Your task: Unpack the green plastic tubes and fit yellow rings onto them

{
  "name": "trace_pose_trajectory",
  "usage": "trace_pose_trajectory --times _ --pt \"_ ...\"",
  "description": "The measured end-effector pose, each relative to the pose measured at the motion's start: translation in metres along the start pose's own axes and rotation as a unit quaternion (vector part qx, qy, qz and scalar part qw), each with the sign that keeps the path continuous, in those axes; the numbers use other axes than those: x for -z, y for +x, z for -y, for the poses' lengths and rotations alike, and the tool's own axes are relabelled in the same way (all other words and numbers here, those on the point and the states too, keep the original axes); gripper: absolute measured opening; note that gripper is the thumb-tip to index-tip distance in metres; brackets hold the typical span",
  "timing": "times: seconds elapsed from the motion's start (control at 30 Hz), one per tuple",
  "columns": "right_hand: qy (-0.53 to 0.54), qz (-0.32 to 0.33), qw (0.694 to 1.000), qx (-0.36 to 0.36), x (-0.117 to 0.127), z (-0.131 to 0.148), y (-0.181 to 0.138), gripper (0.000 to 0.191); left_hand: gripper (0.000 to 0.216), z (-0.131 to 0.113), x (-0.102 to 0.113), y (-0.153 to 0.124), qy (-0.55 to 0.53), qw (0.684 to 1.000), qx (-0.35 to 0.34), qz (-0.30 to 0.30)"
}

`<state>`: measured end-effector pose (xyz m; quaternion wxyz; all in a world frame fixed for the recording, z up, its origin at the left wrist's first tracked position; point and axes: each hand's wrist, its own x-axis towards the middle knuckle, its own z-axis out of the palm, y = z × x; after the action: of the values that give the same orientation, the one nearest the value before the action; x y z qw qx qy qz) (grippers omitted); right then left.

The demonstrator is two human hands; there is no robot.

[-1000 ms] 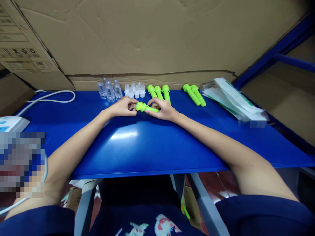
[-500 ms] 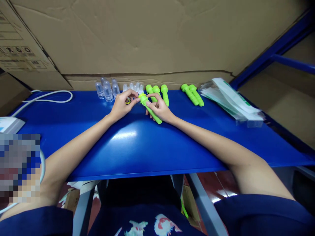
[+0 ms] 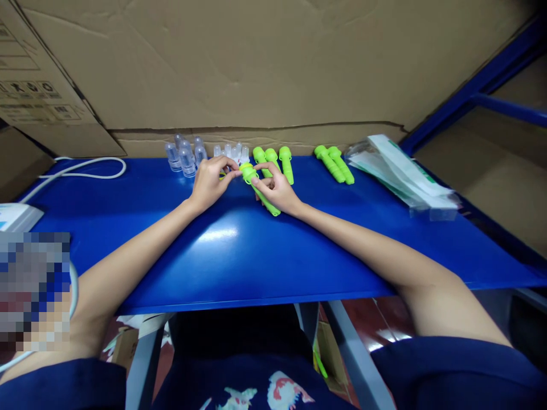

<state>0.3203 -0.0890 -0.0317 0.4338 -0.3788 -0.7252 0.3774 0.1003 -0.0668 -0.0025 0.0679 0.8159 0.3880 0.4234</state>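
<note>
A lime-green capped tube [image 3: 268,203] lies slantwise in my right hand [image 3: 277,189], its wide end up and to the left. The fingers of that hand are wrapped round its upper part. At the wide end sits a yellow ring-like part [image 3: 246,167]. My left hand [image 3: 212,181] is closed in a pinch against this end, thumb and forefinger meeting at its edge. What exactly lies between those fingertips is too small to make out. Just behind the hands stand several small clear pieces [image 3: 237,151]. More green tubes [image 3: 286,165] lie near the held one.
Several clear bottle-shaped caps [image 3: 187,159] stand at the back left of the blue table [image 3: 273,262]. Two green tubes [image 3: 335,164] and plastic bags [image 3: 401,176] lie to the right. A white cable [image 3: 94,176] loops at left. Cardboard [image 3: 239,74] walls the back.
My left fingers have shifted slightly at the tube's wide end, and the tube has turned a little in my right hand. The other things have stayed put.
</note>
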Motion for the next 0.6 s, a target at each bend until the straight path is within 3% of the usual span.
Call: trace_pose_trajectory --times 0.4,0.6 --pt "-0.018 0.0 1.0 0.0 -0.001 -0.004 0.002 0.068 0.018 -0.001 0.007 0.002 0.12 0.988 -0.054 0.081" --pt "-0.074 -0.019 0.997 0.026 -0.004 -0.004 0.0 0.058 0.015 -0.007 0.0 -0.001 0.14 0.988 -0.062 0.037"
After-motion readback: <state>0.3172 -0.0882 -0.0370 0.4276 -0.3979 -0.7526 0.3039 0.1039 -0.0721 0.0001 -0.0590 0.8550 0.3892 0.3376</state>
